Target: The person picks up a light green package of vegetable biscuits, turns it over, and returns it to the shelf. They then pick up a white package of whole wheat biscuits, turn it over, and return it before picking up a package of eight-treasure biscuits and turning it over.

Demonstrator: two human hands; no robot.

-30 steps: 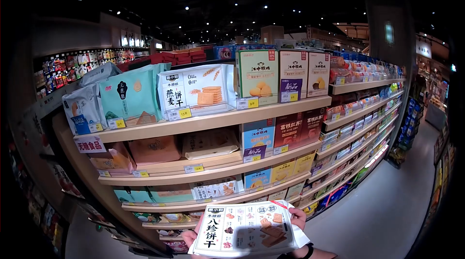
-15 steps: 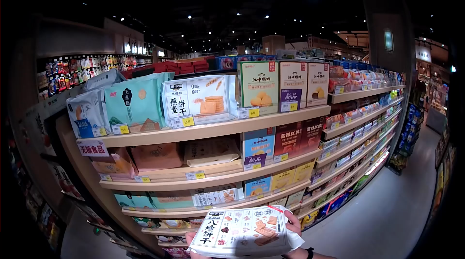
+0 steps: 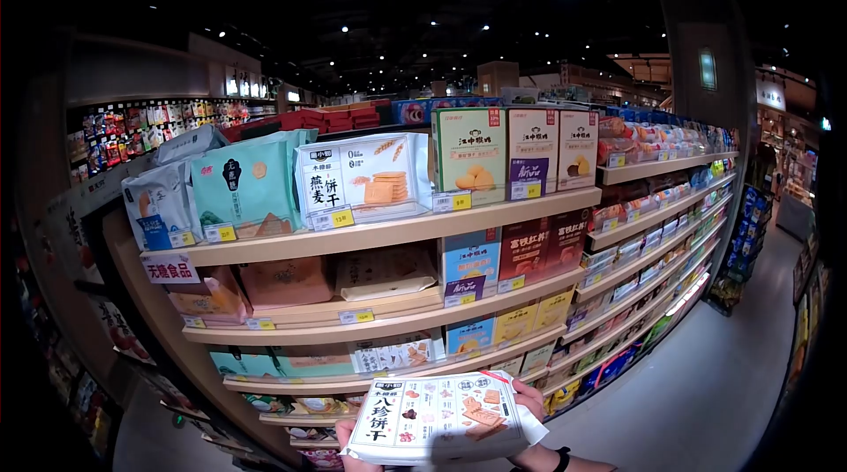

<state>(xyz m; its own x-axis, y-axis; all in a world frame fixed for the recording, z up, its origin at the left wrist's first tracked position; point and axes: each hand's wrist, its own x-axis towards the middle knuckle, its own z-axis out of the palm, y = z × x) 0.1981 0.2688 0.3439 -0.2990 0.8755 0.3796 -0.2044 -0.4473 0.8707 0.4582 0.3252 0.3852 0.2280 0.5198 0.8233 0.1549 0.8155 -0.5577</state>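
Observation:
A white packet of biscuits (image 3: 441, 419), printed with black characters and pictures of biscuits, is held low in front of the shelves. My left hand (image 3: 346, 441) grips its left edge, with most of the fingers hidden beneath. Around the right end, my right hand (image 3: 529, 403) is closed on the packet, and a black band (image 3: 562, 459) circles that wrist. The packet lies nearly flat, its printed face turned up, with a shadow over its lower middle.
A wooden shelf unit (image 3: 388, 238) carries a white oat biscuit packet (image 3: 363, 181), a mint-green bag (image 3: 247, 185) and a green box (image 3: 469, 154) on top. Brown packets (image 3: 287, 282) and red boxes (image 3: 525, 251) stand below. An aisle floor (image 3: 670, 393) runs along the right.
The packet has risen very slightly in my hands, and both hands keep their hold. The shelf goods look the same.

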